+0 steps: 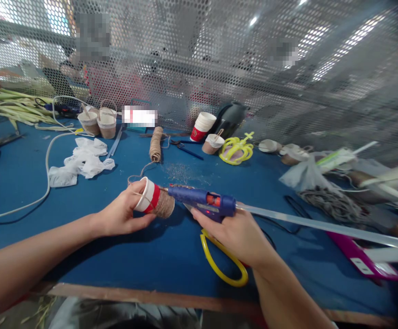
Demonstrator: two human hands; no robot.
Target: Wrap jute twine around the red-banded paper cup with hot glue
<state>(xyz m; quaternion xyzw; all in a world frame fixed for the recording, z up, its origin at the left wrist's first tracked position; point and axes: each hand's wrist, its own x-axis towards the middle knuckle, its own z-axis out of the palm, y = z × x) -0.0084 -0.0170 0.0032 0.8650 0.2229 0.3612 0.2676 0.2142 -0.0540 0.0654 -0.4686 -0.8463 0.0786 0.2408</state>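
A paper cup [163, 204], white with a red band and jute twine wound about its base end, is held above the worktop [116, 265], tipped on its side with the mouth facing up and to the left. The left hand [126, 211] is half curled around it, thumb beneath and fingers at the rim, the forearm slanting in from the lower left. The right hand [236, 233] is closed around the grip of a blue glue gun [199, 200], back of the hand upward, thumb laid forward along the near side, forearm rising from the lower right. The gun's nozzle meets the cup's upper edge by the twine; whether it touches cannot be told. A long translucent glue stick [309, 222] runs out of the gun's rear, away from the cup.

To the right of the cup and nearer the worktop's front edge lie yellow-handled scissors [231, 282], partly under the right hand. Beyond the cup lies a twine roll [156, 145]; farther right of it stands a yellow crown [236, 153]. Crumpled white plastic [82, 160] lies beyond the cup to its left.
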